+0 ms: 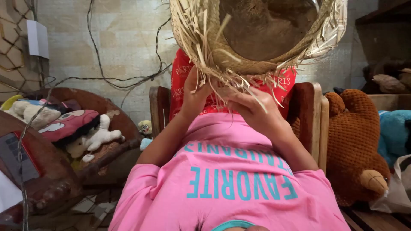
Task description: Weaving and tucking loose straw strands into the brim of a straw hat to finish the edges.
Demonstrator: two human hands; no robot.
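Straw hat (257, 34) fills the top centre of the frame, just above my hands. My left hand (195, 96) and right hand (257, 111) both pinch loose strands at its frayed lower rim, the right slightly lower.

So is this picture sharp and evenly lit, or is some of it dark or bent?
Head view: straw hat sharp at its frayed brim, its hollow in shadow; both hands softly lit and clear; wall evenly lit; edges bend, wide-lens style.

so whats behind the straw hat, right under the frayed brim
A red cloth with white lettering hangs behind the straw hat, over a wooden chair back. Both hands cover its lower middle; the hat hides the top.
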